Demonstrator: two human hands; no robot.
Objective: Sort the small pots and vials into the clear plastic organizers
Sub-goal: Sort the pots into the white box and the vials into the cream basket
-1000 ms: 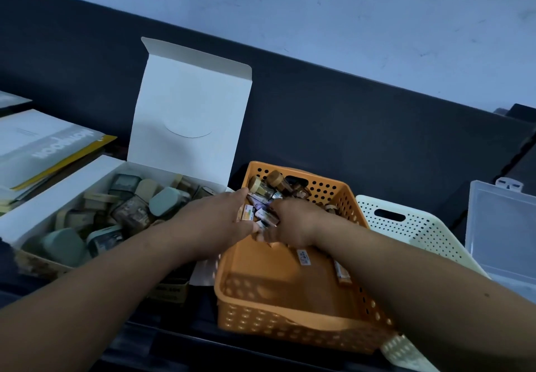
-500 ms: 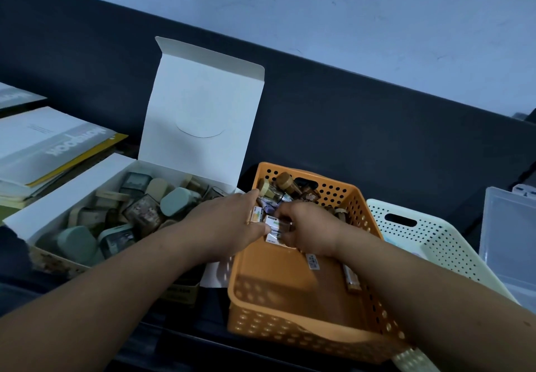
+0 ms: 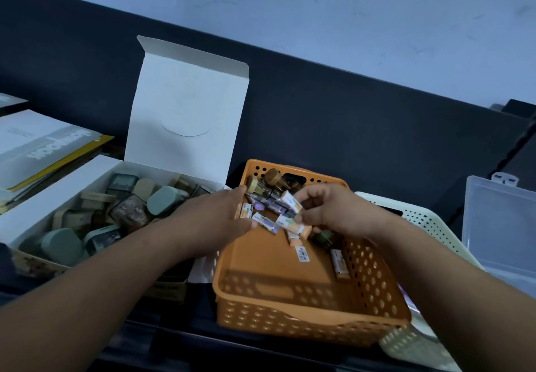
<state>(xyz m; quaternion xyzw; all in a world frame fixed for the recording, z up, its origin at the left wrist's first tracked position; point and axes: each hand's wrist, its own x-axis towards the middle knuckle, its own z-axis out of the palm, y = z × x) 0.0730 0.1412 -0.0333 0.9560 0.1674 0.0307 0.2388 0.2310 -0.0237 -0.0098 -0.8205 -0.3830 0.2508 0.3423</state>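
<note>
— Hands met over the far end of the orange basket in the head view. What did each one have?

— The left hand lay cupped, palm toward the right, with several small labelled vials gathered against its fingers. The right hand pinched one white-and-orange vial between thumb and fingertips, just beside the left hand's bunch.

— Where were the other vials?

— More lay heaped at the basket's far wall, among them two cork-topped bottles. A few loose ones rested on the basket floor, one against the right wall and a label-up piece near the middle.

— And the pots?

— They sat in an open white cardboard box to the left of the basket, its lid standing upright. Grey-green pots and square dark ones were piled inside it.

— Any organizer visible?

— A clear plastic organizer stood at the right edge, well apart from both hands; its contents could not be told. A cream perforated basket lay beneath and behind the orange one. Booklets were stacked at far left.
</note>
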